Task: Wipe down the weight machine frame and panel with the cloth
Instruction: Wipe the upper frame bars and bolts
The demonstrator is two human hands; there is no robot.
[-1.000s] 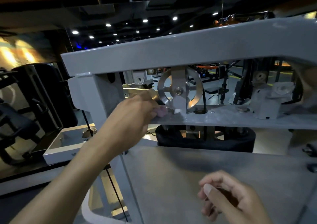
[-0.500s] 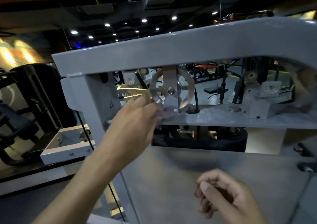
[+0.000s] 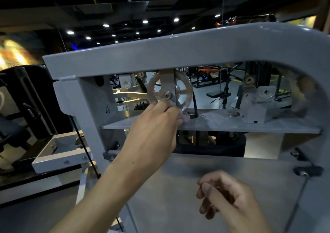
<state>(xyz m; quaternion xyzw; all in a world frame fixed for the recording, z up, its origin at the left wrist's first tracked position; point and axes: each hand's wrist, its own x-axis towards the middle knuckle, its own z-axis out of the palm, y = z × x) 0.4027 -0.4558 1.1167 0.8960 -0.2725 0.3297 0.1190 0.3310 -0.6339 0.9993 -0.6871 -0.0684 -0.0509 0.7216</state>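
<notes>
The grey weight machine frame (image 3: 178, 54) arches across the view, with a flat inner shelf (image 3: 232, 124) and a clear front panel (image 3: 178, 188) below it. My left hand (image 3: 153, 131) reaches through the frame opening and grips a small pale purple cloth (image 3: 184, 118), pressed on the shelf right at the foot of the metal pulley wheel (image 3: 169, 90). Most of the cloth is hidden in my fingers. My right hand (image 3: 225, 195) hovers in front of the panel, fingers loosely curled, holding nothing.
A black cable (image 3: 194, 104) drops through a hole in the shelf beside the pulley. A grey bracket (image 3: 257, 108) and bolt sit on the shelf's right. The black weight stack top (image 3: 228, 145) lies under the shelf. A white frame part (image 3: 59, 154) and dark padded equipment (image 3: 21, 108) stand left.
My left hand has slid the cloth rightward along the shelf, from left of the pulley to its base. The right hand has stayed low in front of the panel.
</notes>
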